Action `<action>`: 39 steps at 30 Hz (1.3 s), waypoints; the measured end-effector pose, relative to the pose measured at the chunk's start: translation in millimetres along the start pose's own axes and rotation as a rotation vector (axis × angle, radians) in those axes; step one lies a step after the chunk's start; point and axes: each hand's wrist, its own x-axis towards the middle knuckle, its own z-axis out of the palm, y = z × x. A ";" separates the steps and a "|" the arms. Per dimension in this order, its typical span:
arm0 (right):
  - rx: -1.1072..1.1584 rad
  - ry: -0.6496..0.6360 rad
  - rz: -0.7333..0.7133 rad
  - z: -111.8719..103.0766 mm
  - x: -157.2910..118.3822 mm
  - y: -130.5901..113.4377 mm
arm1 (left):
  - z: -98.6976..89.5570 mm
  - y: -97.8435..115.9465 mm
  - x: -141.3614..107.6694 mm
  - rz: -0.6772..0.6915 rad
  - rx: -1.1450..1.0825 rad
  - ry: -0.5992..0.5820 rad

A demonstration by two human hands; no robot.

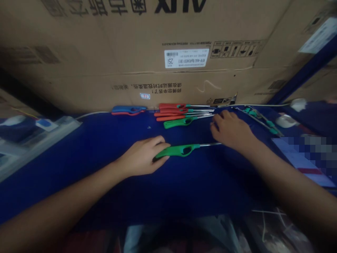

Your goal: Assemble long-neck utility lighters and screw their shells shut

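Note:
My left hand [143,156] is closed around the rear of a green long-necked lighter [173,151], whose metal rod points right. My right hand [231,128] is over the table beyond that rod's tip, fingers bent and a gap showing between thumb and forefinger; I see nothing held in it. Close to its fingertips are the rods of several lighters lying in a row, among them a red lighter [171,106] at the back and another green lighter [176,123] in front. Some blur softens the right fingers, and their undersides are hidden.
A large cardboard box [105,70] walls off the back of the blue table [184,189]. Blue and red lighter bodies [129,110] lie at the left rear. Metal rods with green parts [263,121] lie right of my right hand, near a pale sheet [302,161].

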 end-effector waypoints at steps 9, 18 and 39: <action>0.019 -0.411 0.366 2.9 16.5 33.9 | 4.2 -2.1 0.4 -0.037 -0.307 0.083; 0.821 0.168 -0.375 -10.7 -4.1 -60.6 | 16.6 7.0 3.7 -0.007 -0.451 0.161; 1.020 -0.042 -0.285 27.2 36.8 -114.9 | 28.8 3.0 1.6 0.079 -0.422 0.168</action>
